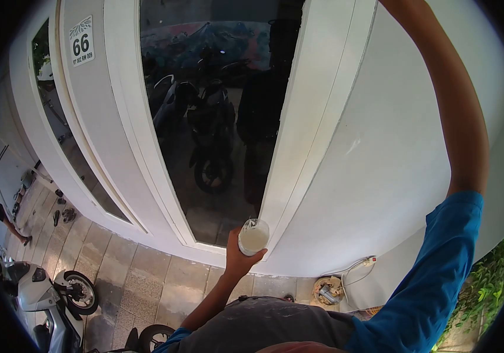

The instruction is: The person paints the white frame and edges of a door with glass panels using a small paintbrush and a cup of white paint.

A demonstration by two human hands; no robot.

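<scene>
Left hand (240, 257) holding a pale-filled cup (254, 237) by a dark window (219, 141).
Its grip wraps the cup at six o'clock; right arm (461, 129) cut off at one o'clock, its grip impossible to tell.

The top edge cuts off the right hand, and the left hand (240, 257) partly hides the cup (254, 237).

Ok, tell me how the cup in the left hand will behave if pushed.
The cup could spill if tipped, since its top looks open and pale contents show inside. It probably won't roll, with the left hand wrapped around its side. It looks see-through, perhaps plastic or glass, so may flex or crack under a hard knock.
</scene>
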